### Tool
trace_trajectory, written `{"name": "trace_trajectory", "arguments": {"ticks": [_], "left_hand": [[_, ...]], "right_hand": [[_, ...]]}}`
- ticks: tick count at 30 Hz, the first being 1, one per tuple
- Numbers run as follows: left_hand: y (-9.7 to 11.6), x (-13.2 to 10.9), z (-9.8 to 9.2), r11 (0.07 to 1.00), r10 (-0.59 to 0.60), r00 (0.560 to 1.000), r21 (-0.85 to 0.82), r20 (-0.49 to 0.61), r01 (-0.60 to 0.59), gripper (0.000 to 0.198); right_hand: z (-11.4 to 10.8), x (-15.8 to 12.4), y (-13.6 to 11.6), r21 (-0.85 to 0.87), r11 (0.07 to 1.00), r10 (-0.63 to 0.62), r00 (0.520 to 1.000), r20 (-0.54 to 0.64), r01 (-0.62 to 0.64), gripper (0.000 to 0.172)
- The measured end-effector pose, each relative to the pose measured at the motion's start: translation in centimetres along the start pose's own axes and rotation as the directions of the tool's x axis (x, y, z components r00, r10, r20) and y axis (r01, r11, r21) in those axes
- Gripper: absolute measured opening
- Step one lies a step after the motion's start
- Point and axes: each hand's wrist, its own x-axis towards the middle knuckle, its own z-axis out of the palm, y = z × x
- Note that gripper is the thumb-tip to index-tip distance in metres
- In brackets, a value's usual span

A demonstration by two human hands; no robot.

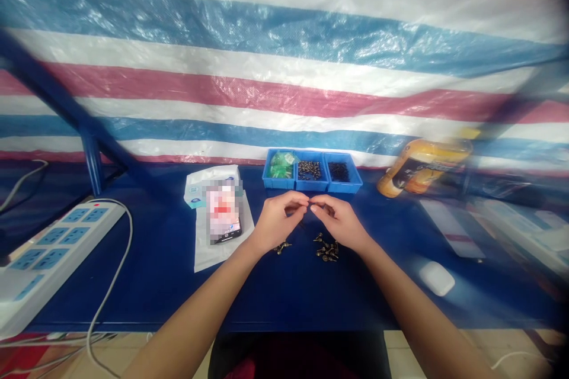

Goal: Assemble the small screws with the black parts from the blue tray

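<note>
My left hand (283, 217) and my right hand (336, 218) meet fingertip to fingertip above the blue table. Both are closed in a pinch, and whatever sits between the fingers is too small to make out. Below my right hand lies a pile of small brass-coloured metal parts (328, 250). A few similar parts (281, 247) lie below my left hand. Just beyond the hands stand three joined blue bins: one with a green plastic bag (281, 164), one with small brownish metal pieces (310, 170), one with small black pieces (338, 172).
A phone (224, 213) rests on a white packet (207, 251) at the left, near a large power strip (62, 254) with a cable. To the right are a tilted orange drink bottle (420, 167), a white rounded case (437, 278) and a pale flat object (451, 228). Striped sheeting hangs behind.
</note>
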Motion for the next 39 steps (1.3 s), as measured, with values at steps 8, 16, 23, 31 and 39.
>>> {"name": "trace_trajectory", "arguments": {"ticks": [8,16,23,31,39], "left_hand": [[0.3,-0.1,0.0,0.999,-0.004,0.999,-0.046,0.050,0.007,0.012],[0.7,0.0,-0.3,0.993,-0.112,0.992,0.030,-0.063,0.114,0.028],[-0.5,0.5,-1.3,0.964,-0.089,0.985,0.234,-0.149,0.123,0.019],[-1.3,0.2,-1.8,0.850,-0.105,0.994,0.519,0.003,0.088,0.019],[-1.2,-0.3,-1.9,0.795,-0.160,0.982,0.602,0.098,0.069,0.020]], "right_hand": [[0.4,0.0,0.2,0.059,0.997,0.036,0.994,0.107,-0.042,0.023],[-0.5,0.6,0.9,0.314,0.941,0.180,0.974,-0.136,-0.130,0.026],[-2.0,0.8,1.8,0.220,0.954,0.270,0.902,-0.337,-0.203,0.031],[-3.4,0.4,1.7,-0.162,0.974,0.142,0.985,-0.100,-0.157,0.028],[-6.1,-0.6,2.1,-0.372,0.924,0.197,0.943,0.268,-0.087,0.030]]}}
